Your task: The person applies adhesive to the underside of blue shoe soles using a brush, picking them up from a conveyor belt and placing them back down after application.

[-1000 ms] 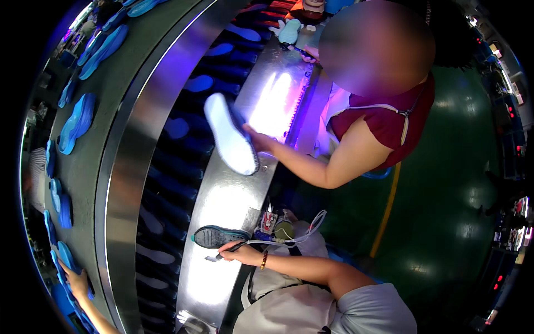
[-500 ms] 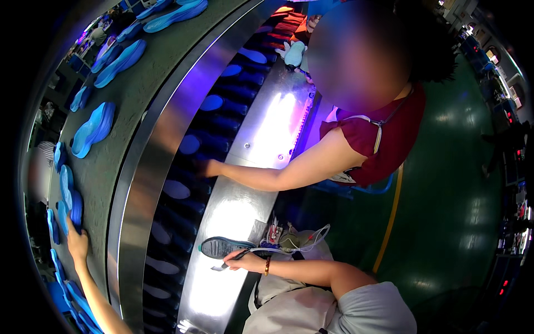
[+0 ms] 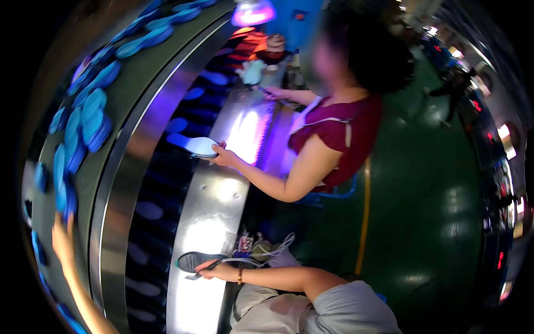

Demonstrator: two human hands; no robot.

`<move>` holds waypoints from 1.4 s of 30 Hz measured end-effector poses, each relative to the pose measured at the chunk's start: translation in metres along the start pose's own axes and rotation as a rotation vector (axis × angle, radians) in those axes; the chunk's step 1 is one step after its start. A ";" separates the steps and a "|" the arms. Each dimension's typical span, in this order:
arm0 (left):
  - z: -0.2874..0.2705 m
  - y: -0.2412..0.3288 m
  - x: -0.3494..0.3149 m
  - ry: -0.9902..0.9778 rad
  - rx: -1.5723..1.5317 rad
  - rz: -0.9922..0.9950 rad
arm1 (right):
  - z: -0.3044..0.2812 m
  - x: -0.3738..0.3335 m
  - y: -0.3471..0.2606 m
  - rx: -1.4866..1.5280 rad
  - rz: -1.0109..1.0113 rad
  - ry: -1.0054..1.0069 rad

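At the far left, my left hand (image 3: 62, 239) has its thumb and fingers around the lower end of a blue shoe sole (image 3: 61, 178) on the dark belt. Other blue soles lie beside and above it, some overlapping. My right hand (image 3: 216, 271) pinches a thin brush-like tool (image 3: 192, 276) with a dark handle; blur hides its tip. That hand rests against a dark grey shoe sole (image 3: 196, 260), which lies on the shiny metal ledge (image 3: 206, 225) in front of me.
A co-worker in a dark red top (image 3: 353, 133) sits ahead, one hand holding a pale-topped sole (image 3: 201, 146) over a row of dark slots with soles (image 3: 149, 210). A metal rail (image 3: 114, 214) separates slots and belt. A lit lamp (image 3: 253, 12) hangs beyond.
My view has shifted. The co-worker's near hand has come up from the slots with a pale-topped sole. Blue soles on the belt have changed position; my left hand is at a sole's lower end.
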State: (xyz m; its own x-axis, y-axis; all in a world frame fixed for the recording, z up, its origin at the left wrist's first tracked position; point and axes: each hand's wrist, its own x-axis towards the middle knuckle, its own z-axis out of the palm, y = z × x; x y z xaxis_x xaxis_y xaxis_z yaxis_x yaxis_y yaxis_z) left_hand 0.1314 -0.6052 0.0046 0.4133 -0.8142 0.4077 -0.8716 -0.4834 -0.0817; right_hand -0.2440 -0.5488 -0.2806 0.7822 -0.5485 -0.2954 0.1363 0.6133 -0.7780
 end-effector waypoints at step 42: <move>0.010 0.105 -0.354 -0.264 -2.606 -1.148 | 0.082 -0.021 -0.084 0.168 -0.106 -0.113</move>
State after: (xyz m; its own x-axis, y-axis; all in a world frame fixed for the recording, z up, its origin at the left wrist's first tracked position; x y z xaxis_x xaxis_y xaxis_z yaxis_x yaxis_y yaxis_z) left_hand -0.1041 -0.3713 -0.1571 0.4252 -0.8081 -0.4076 0.8893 0.2892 0.3542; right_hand -0.2222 -0.5421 -0.1633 0.8199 -0.5538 -0.1453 0.3137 0.6468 -0.6952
